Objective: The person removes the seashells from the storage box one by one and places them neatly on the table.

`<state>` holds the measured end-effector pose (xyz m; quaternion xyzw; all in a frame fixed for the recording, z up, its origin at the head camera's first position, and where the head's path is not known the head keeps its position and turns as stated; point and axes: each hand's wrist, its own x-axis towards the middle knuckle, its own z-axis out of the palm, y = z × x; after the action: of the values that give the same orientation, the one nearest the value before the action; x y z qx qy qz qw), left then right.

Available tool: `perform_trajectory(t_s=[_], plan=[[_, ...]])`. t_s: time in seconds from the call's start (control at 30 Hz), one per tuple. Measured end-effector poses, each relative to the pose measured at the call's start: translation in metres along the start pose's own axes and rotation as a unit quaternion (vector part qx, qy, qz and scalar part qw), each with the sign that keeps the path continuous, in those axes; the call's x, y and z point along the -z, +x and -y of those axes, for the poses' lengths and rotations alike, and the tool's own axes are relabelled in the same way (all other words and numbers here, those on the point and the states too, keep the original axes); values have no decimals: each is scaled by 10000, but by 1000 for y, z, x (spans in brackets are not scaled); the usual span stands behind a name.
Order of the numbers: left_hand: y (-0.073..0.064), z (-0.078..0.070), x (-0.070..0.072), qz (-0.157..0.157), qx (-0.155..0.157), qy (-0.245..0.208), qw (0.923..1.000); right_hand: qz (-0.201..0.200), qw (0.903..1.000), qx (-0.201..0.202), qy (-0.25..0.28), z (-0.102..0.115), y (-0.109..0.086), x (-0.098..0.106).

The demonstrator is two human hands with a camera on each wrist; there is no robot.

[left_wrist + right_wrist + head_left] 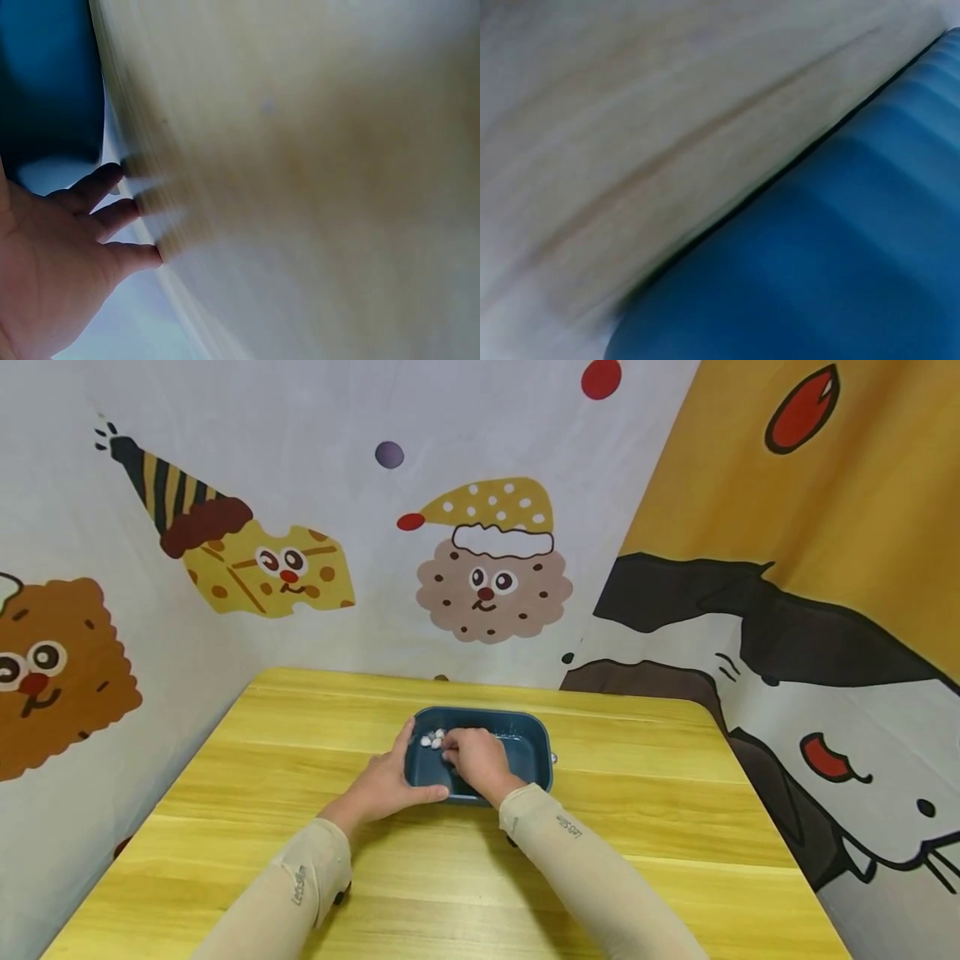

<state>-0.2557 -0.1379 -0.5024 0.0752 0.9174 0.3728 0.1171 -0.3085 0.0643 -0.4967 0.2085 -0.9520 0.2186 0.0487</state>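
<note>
A dark blue rectangular basin (525,752) stands on the wooden table. Several small white lumps (432,740) lie in its left back part. My left hand (382,787) is at the basin's left end, index finger along the left side and thumb at the front edge. In the left wrist view, its other fingers (135,256) reach straight down to the table beside the blue wall. Inside the basin, my right hand (480,758) has its fingers bent, with fingertips right by the white lumps. I cannot tell whether they pinch one.
The yellow wood-grain table (637,827) extends around the basin on all sides. A small pale knob (554,758) shows at the basin's right outer side. Behind the table hangs cloth with cartoon prints (487,585). The right wrist view shows the blue outer wall (817,262), blurred.
</note>
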Motion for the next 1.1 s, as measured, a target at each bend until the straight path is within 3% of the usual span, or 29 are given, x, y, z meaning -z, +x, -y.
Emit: perform_trajectory(t_s=[0.47, 0.6, 0.7, 0.8, 0.93, 1.1], plan=[[0, 1, 2, 60, -139, 15, 9999, 302, 9962, 305, 758, -7, -3, 17], [1, 2, 2, 118, -51, 71, 9999, 116, 9957, 291, 876, -12, -7, 39], [2, -1, 0, 87, 37, 105, 9999, -151, 9938, 85, 1102, -23, -13, 66], [3, -3, -2, 47, 67, 151, 9999, -481, 9891, -350, 1344, -46, -21, 96], [3, -3, -4, 22, 126, 195, 9997, -741, 9806, -1135, 1419, -100, -37, 130], [1, -3, -2, -3, 249, 275, 9993, -383, 9692, -2007, 1373, -170, -64, 139]])
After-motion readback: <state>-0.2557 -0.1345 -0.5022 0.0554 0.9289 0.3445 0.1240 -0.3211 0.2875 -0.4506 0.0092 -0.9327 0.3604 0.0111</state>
